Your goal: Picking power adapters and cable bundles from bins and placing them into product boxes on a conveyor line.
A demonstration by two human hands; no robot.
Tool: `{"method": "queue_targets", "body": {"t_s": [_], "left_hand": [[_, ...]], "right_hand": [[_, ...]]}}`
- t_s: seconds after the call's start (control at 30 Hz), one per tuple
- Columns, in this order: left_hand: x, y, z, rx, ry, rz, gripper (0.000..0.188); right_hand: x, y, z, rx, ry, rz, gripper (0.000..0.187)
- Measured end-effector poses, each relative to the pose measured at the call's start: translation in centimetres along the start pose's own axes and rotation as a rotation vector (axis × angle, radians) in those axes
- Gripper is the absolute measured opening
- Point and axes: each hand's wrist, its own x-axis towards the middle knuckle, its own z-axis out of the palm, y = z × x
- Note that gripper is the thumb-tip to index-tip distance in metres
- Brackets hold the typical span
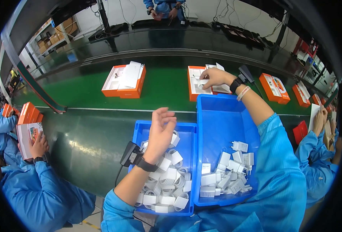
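Note:
My right hand [216, 78] reaches into an open orange box [193, 94] on the green belt. Its fingers are bent down around a small white charger [201, 82], partly hidden by them. Above the left blue bin [140, 129] hovers my left hand [161, 133], palm turned inward, fingers loosely curled and apart, with nothing in it. That bin is filled with coiled white cables [167, 176] in paper bands. Beside it, the right blue bin [227, 108] contains a heap of white plug chargers [232, 164] toward its near end. My right forearm passes over this bin's right side.
Another open orange box [134, 91] lies on the green belt [163, 81] to the left. Further orange boxes [274, 88] line the right. Co-workers in blue sit on both sides; the left one holds a white box [26, 141]. Another person [165, 9] stands across.

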Motion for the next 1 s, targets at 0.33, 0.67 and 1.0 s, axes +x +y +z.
{"method": "queue_targets", "body": {"t_s": [0.33, 0.67, 1.0], "left_hand": [[0.0, -0.1, -0.3, 0.01, -0.028, -0.005, 0.037], [-0.4, -0.2, 0.5, 0.028, -0.081, -0.037, 0.03], [-0.3, 0.3, 1.6, 0.143, -0.194, -0.035, 0.014]], "right_hand": [[-0.2, -0.3, -0.4, 0.095, -0.17, 0.027, 0.052], [-2.0, 2.9, 1.9, 0.042, -0.038, -0.014, 0.035], [-6.7, 2.0, -1.2, 0.113, 0.267, -0.08, 0.025]]}}
